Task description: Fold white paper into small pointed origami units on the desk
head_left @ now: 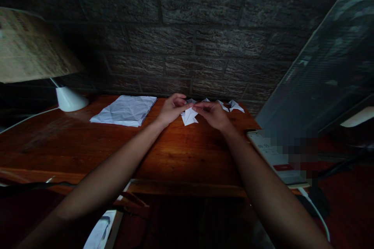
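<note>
- Pinches a small folded paper at the centre of the frame with both hands; holds it low over the wooden table, close to the far edge; cannot tell whether its lower tip touches the wood.
- Closes the left hand on the left side of the folded paper, just left of centre; fingers narrow, thumb and fingertips drawn together on the white edge; forearm stretched down toward the lower left of the frame.
- Closes the right hand on the right side of the folded paper, just right of centre; fingers curled and narrow, tips meeting those of the left hand over the top of the piece; forearm stretched down toward the lower right.
- Behind the hands, more folded pieces in a row along the far table edge, right of centre; white and pointed, partly hidden by the right hand.
- Left of centre, a creased sheet lying flat on the table; near the left hand but apart from it.
- At the left of the frame, a white lamp base on the far part of the table; above it a lamp shade filling the upper left.
- At the right edge of the table, a printed pad just beside the right forearm; partly blurred, so nothing readable; below it a white cable curving toward the lower right.
- Across the top of the frame, a dark brick wall; in the upper right, a dark slanted panel.
</note>
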A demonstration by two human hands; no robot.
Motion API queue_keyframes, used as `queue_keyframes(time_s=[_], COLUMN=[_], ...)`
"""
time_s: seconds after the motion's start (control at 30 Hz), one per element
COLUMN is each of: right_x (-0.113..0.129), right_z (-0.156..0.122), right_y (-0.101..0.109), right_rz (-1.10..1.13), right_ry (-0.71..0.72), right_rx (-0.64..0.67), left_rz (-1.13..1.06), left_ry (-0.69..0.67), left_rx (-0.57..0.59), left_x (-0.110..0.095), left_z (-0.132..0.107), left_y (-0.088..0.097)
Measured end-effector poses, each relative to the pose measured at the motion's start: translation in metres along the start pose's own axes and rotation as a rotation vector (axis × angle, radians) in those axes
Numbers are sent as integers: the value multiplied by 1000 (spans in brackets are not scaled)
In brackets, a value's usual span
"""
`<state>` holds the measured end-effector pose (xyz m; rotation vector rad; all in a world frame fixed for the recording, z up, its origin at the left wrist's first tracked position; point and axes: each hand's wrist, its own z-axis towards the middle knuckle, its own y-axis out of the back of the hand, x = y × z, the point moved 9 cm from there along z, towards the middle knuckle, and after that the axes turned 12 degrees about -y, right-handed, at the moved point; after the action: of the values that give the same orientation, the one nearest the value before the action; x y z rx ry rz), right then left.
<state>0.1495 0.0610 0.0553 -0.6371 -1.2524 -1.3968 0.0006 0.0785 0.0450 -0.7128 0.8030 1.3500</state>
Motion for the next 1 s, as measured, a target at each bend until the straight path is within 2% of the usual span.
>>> queue_keyframes(time_s=[0.2, 0.27, 0.4, 0.7, 0.87, 1.0], right_x=[0, -2, 3, 22, 22, 16], right_z=[0, 0, -2, -13, -12, -10], right_y=[5, 10, 18, 9, 6, 3], right_rz=[21, 35, -24, -272, -429, -465], right_ry=[-9, -19, 35, 125, 63, -4], right_rx=[-86, -143, -260, -304, -314, -298], left_rz=[-60, -81, -78, -128, -100, -28], left_ry=[21, 26, -7, 50, 66, 43], left_rx=[120, 86, -57, -152, -141, -78], left_x=[-3, 0, 1, 5, 7, 6], left_z=[0, 1, 4, 0, -2, -1], left_y=[-11, -9, 3, 7, 7, 5])
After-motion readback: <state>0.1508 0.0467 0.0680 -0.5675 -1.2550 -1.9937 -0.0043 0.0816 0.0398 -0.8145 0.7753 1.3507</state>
